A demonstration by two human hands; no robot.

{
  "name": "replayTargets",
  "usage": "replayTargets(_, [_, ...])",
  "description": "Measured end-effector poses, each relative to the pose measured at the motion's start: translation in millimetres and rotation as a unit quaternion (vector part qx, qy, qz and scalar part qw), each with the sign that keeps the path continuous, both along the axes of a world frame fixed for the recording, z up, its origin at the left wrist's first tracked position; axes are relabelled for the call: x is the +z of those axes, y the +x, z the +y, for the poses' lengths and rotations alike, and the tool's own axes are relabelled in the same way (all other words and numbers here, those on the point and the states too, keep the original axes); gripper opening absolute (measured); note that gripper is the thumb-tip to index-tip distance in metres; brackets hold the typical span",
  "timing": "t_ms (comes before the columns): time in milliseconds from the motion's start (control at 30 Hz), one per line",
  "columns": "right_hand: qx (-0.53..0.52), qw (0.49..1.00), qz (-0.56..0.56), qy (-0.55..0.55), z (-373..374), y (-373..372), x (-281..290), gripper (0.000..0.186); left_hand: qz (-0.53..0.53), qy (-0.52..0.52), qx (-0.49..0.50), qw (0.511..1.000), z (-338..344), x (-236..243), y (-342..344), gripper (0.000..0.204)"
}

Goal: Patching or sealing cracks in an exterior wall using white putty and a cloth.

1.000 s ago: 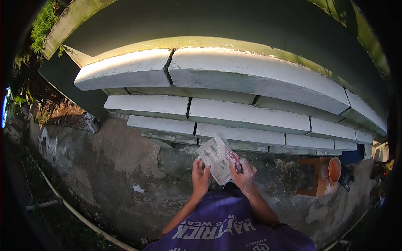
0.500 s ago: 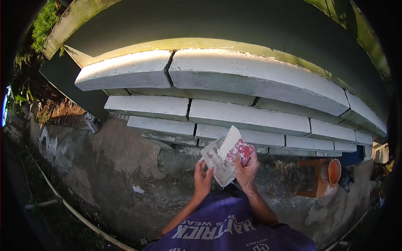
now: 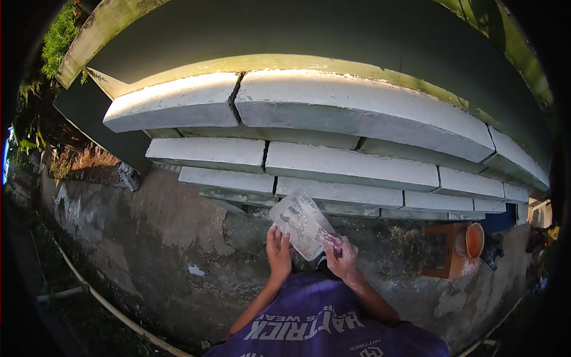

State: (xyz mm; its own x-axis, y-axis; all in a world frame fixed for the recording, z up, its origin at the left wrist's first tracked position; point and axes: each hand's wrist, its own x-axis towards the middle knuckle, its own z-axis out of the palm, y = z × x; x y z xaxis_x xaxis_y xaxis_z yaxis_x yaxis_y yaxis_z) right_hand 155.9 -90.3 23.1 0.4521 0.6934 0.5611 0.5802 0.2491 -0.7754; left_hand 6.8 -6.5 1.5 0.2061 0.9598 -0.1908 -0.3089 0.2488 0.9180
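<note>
My left hand (image 3: 278,253) grips the lower left side of a translucent rectangular container (image 3: 291,220) smeared with grey-white paste. My right hand (image 3: 342,259) is closed on a red, paste-spattered scraper (image 3: 328,238), held against the container's right side; its blade is hard to make out over the paste. Beyond my hands are tiered white-coated concrete blocks (image 3: 351,166) with dark cracks between them.
An orange stool (image 3: 443,265) and an orange bucket (image 3: 474,241) stand at the right, beside a dark object (image 3: 492,256). A pale pipe (image 3: 113,306) runs along the stained concrete ground (image 3: 148,244) at lower left. Plants (image 3: 56,50) edge the upper left.
The scraper rose above the container's right side half a second ago, blade showing, and has since come down onto it. The container and both hands have shifted slightly left.
</note>
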Motion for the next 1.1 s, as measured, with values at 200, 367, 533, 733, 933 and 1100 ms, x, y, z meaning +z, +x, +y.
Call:
replayTargets(200, [-0.027, 0.999, -0.011, -0.045, -9, -4, 11, 0.017, 0.014, -0.012, -0.011, 1.0, -3, -7, -3, 0.04])
replayTargets(367, [-0.07, 0.997, 0.003, 0.028, -24, -12, 8, 0.016, 0.02, -0.055, -0.046, 0.997, -3, -23, -8, 0.04])
replayTargets(533, [-0.079, 0.994, -0.024, -0.07, -41, -16, 11, 0.013, -0.009, -0.033, -0.069, 0.997, -13, -15, 2, 0.04])
replayTargets(733, [-0.183, 0.982, 0.034, -0.026, -76, -27, 17, 0.013, 0.021, -0.026, -0.088, 0.996, -32, -16, 14, 0.033])
replayTargets(933, [-0.262, 0.937, 0.22, -0.067, -127, -33, 2, 0.014, 0.035, -0.075, -0.213, 0.974, -61, -29, 21, 0.035])
replayTargets(1100, [-0.31, 0.883, 0.351, 0.025, -174, -36, -20, 0.021, 0.03, -0.093, -0.272, 0.957, -93, -36, 37, 0.034])
